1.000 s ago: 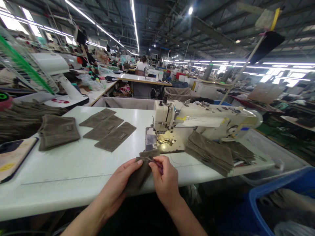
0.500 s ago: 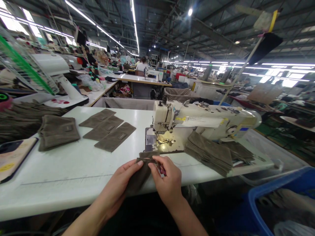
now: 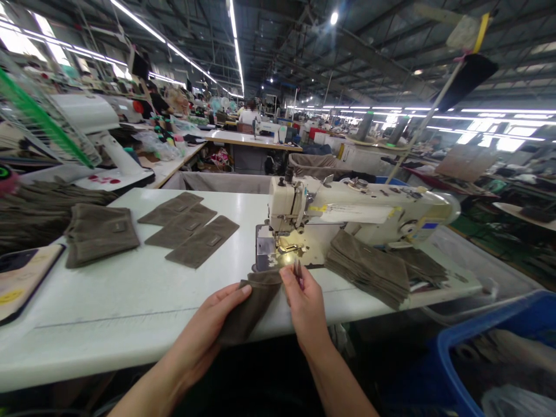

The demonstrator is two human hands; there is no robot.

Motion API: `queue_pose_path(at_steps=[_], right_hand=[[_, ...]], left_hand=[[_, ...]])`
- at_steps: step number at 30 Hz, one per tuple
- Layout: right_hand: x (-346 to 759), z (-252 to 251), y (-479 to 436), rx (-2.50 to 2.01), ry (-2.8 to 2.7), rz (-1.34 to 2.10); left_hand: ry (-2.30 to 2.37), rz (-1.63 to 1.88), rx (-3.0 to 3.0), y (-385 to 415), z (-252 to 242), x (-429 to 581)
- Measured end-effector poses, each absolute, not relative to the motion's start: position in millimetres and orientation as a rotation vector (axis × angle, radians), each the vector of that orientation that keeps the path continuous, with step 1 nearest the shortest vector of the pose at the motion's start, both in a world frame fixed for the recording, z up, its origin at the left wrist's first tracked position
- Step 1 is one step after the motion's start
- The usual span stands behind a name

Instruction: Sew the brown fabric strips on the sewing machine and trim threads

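My left hand (image 3: 208,330) grips a grey-brown fabric piece (image 3: 252,301) at the table's near edge, thumb on top. To its right, my right hand (image 3: 304,301) is closed on a small thin tool (image 3: 298,271) whose tip points up toward the sewing machine (image 3: 356,214). The fabric's top end lies just before the lit needle plate (image 3: 286,250). A stack of the same fabric pieces (image 3: 369,269) rests to the right of the needle.
Three flat fabric pieces (image 3: 191,229) lie fanned on the white table (image 3: 130,301), with a folded pile (image 3: 98,234) and a bigger heap (image 3: 35,211) at left. A phone (image 3: 21,278) lies at the left edge. A blue bin (image 3: 490,359) stands lower right.
My right hand let go of the fabric's top edge and moved right and up toward the needle plate, tool now pointing up. My left hand kept hold of the fabric.
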State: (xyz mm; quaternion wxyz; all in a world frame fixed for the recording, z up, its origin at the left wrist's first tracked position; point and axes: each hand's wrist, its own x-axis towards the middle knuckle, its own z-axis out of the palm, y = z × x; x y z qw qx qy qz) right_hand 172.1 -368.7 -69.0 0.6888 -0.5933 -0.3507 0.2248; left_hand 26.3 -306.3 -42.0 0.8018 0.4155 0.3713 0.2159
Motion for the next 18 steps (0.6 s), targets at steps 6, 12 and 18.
queue_pose_path(at_steps=[6, 12, 18], right_hand=[[169.4, -71.4, -374.6, -1.415, -0.88, 0.378], [165.5, -76.0, -378.8, -1.514, -1.426, -0.104], [163.1, -75.8, -376.6, -1.543, -1.272, 0.076]], left_hand=[[0.802, 0.475, 0.882, -305.5, -43.7, 26.6], [0.78, 0.494, 0.942, -307.1, -44.9, 29.2], [0.823, 0.52, 1.091, -308.1, -45.0, 29.7]])
